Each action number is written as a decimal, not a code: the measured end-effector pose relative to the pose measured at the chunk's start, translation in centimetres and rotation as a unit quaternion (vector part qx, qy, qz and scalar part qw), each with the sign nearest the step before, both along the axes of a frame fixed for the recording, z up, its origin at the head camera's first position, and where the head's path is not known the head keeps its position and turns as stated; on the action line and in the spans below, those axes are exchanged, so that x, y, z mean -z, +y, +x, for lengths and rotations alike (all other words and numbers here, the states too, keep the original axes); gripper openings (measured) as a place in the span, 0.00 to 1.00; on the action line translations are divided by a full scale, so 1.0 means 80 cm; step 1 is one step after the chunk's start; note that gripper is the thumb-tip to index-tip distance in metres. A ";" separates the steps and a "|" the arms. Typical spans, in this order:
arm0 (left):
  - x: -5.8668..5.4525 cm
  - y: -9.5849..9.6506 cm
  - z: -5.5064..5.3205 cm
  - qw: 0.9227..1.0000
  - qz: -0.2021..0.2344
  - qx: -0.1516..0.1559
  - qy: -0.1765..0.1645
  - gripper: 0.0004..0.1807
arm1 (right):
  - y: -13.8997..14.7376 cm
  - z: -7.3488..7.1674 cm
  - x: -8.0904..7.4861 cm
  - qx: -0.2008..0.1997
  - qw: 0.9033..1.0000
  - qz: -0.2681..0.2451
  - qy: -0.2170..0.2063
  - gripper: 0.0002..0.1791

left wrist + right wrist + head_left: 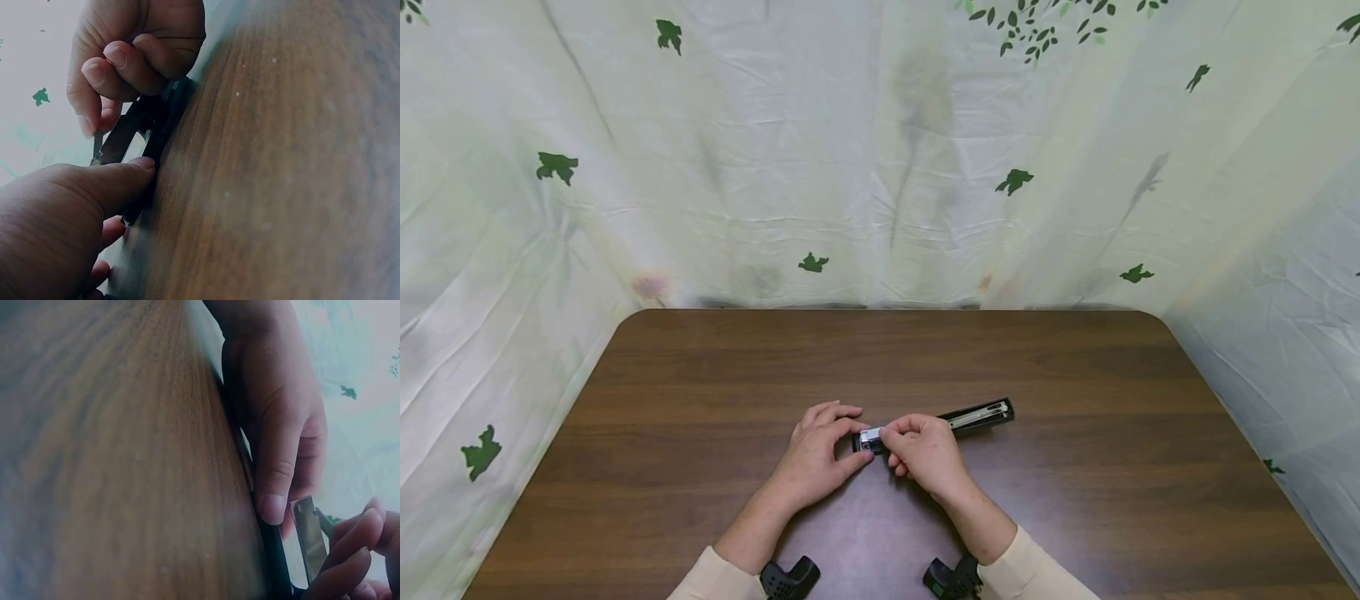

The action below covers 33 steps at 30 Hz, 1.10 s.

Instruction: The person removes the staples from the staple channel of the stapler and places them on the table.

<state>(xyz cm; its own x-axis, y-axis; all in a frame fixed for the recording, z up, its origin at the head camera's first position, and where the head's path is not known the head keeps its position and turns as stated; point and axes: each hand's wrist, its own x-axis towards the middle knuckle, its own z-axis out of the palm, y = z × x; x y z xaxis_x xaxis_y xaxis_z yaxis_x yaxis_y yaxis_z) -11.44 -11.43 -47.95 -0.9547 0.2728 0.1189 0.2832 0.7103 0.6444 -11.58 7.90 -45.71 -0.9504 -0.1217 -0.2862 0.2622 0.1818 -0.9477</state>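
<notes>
Left hand (818,462) grips the black stapler (979,417) by its left end, right hand (931,457) pinches a thin grey piece (97,147) there, stapler probably light, stiff, slick on the metal, best held by its sides, lying mid-width on the brown table (880,358), leaf-print curtain (850,167) beyond, from where I stand.

Low in the middle, the left hand (817,457) grips, thumb (852,463) and fingers (841,427) apart. Beside it, the right hand (927,457) pinches, other fingers curled. Both arms (758,523) come up from the bottom.
</notes>
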 end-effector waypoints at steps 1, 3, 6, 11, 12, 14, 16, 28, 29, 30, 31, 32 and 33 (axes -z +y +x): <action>0.000 0.000 0.000 1.000 0.001 0.000 0.000 0.15 | 0.000 0.000 0.000 0.001 1.000 -0.003 0.001 0.10; -0.001 0.000 0.000 1.000 0.001 0.001 -0.001 0.15 | 0.000 0.000 -0.001 0.001 1.000 -0.008 0.001 0.10; -0.001 0.001 0.000 1.000 0.000 0.001 0.003 0.15 | 0.002 -0.001 -0.004 0.005 1.000 -0.013 0.002 0.10; -0.001 0.001 0.001 1.000 0.002 0.002 0.007 0.16 | 0.008 -0.003 -0.008 -0.009 1.000 -0.012 0.003 0.10; -0.001 0.001 0.001 1.000 0.003 0.003 0.006 0.16 | 0.010 -0.004 -0.008 -0.018 1.000 -0.012 0.003 0.10; -0.002 0.001 0.002 1.000 0.005 0.004 0.006 0.16 | 0.014 -0.005 -0.010 -0.041 0.999 -0.012 0.002 0.09; -0.002 0.001 0.002 1.000 0.005 0.005 0.007 0.16 | 0.018 -0.006 -0.012 -0.069 0.998 -0.012 -0.001 0.09; 0.000 -0.001 0.001 1.000 0.000 0.000 -0.001 0.16 | 0.028 -0.002 -0.021 -0.232 0.972 0.021 -0.012 0.06; 0.000 0.000 0.001 1.000 0.001 0.000 -0.002 0.16 | 0.028 -0.001 -0.022 -0.242 0.970 0.024 -0.012 0.06; 0.000 -0.001 0.001 1.000 0.002 0.001 -0.003 0.16 | 0.028 0.001 -0.022 -0.252 0.967 0.026 -0.014 0.05; 0.000 0.000 0.001 1.000 0.002 0.001 -0.002 0.16 | 0.028 0.002 -0.022 -0.261 0.965 0.029 -0.016 0.05; 0.000 0.000 0.001 1.000 0.002 0.002 -0.003 0.17 | 0.028 0.003 -0.022 -0.269 0.962 0.032 -0.018 0.05; 0.000 0.000 0.001 1.000 0.002 0.003 -0.003 0.17 | 0.028 0.004 -0.021 -0.276 0.960 0.036 -0.020 0.05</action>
